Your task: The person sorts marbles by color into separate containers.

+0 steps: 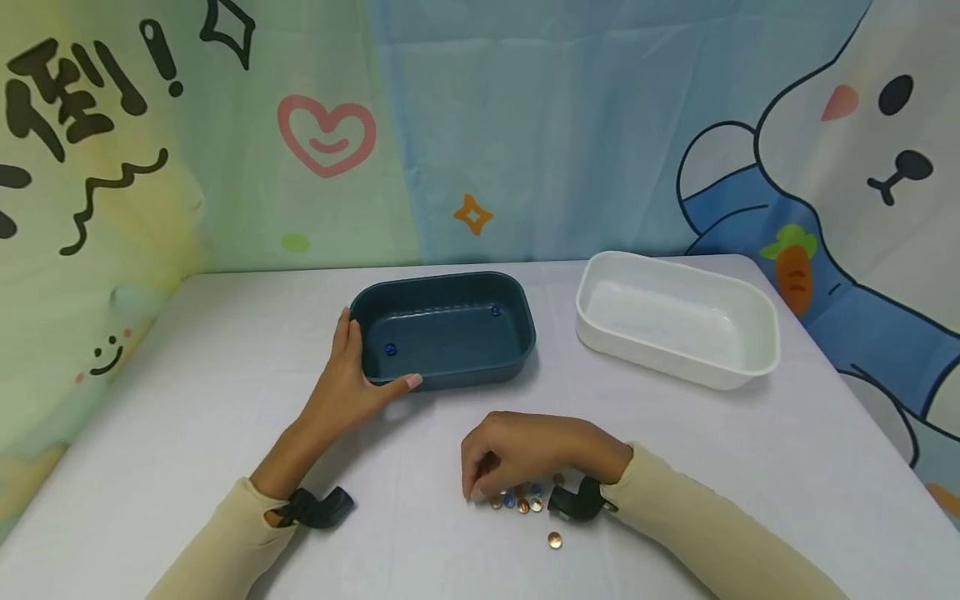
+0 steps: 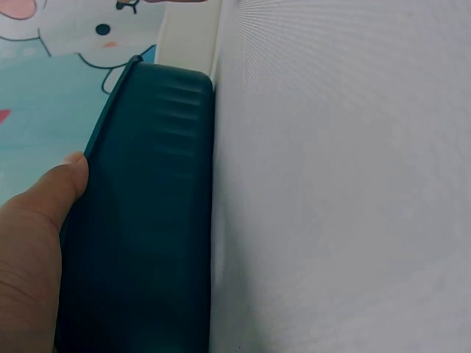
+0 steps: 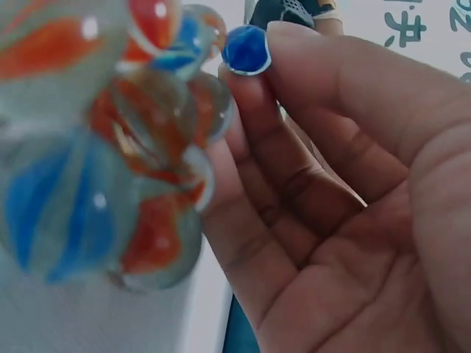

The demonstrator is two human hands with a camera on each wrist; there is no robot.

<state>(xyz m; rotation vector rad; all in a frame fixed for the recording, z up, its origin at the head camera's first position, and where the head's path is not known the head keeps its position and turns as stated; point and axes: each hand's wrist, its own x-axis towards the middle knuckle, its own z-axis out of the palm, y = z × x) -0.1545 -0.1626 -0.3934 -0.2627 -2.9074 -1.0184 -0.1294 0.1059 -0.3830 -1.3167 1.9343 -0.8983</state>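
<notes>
My left hand [image 1: 348, 379] grips the left end of a dark teal plastic tub [image 1: 442, 379], the thumb on its front rim and the fingers along its left side. In the left wrist view that thumb [image 2: 62, 187] lies at the rim. Two blue marbles [image 1: 390, 349] lie apart inside the tub. My right hand [image 1: 517, 450] is low over the table, beside a cluster of glass marbles [image 1: 523, 506]. Between its thumb and a fingertip it pinches a blue marble [image 3: 246, 50]. Clear marbles with orange and blue swirls [image 3: 66, 206] fill the left of the right wrist view.
A white plastic tub [image 1: 678, 358] stands at the back right, with nothing visible inside. One amber marble [image 1: 555, 540] lies apart, nearer the front. A white cloth covers the table [image 1: 420, 533]. Behind it hangs a printed curtain [image 1: 570, 125].
</notes>
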